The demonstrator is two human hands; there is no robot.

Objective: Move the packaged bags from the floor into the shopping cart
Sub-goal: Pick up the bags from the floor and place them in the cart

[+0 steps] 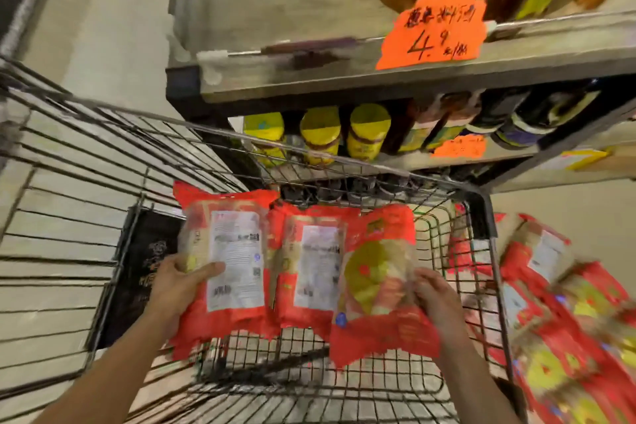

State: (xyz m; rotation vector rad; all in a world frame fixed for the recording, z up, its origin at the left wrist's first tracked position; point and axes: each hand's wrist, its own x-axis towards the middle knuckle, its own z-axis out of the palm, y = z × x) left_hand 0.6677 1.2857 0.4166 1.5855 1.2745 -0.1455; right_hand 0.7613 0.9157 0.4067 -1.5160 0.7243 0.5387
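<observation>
Over the shopping cart (481, 206), red bags (313, 262) are gripped by curled fingers of the left hand (182, 280) and right hand (435, 299). Print beside the fingertips is blurred.

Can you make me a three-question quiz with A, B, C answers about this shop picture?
1. Where are the three held bags? A over the cart B on the shelf C on the floor
2. What colour is the price sign? A blue B orange C white
3. What is the left hand doing? A hanging empty B pushing the cart C gripping a bag
1 A: cart wire shows beneath them. 2 B: it is bright orange. 3 C: its thumb lies across a bag.
</observation>
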